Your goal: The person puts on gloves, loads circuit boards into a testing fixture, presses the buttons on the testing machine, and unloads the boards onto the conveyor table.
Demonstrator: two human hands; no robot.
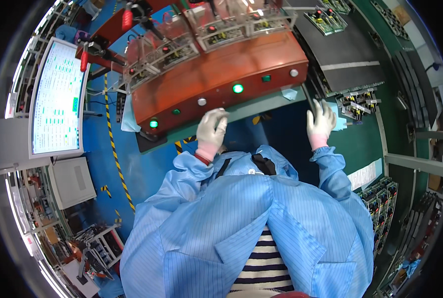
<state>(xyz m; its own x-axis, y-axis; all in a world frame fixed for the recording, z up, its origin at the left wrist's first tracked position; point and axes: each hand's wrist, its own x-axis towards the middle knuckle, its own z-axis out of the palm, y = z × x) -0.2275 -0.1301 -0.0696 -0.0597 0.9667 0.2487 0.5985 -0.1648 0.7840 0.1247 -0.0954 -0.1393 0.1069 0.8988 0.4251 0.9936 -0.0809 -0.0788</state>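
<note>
Fixture (pixel 221 77): 12 o'clock. Left hand (pixel 212 130), 6 o'clock of it: loosely curled, empty. Right hand (pixel 322 121), 4 o'clock: spread, empty.

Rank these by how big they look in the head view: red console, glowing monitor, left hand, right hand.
1. Red console
2. Glowing monitor
3. Left hand and right hand: too alike to rank.
</note>
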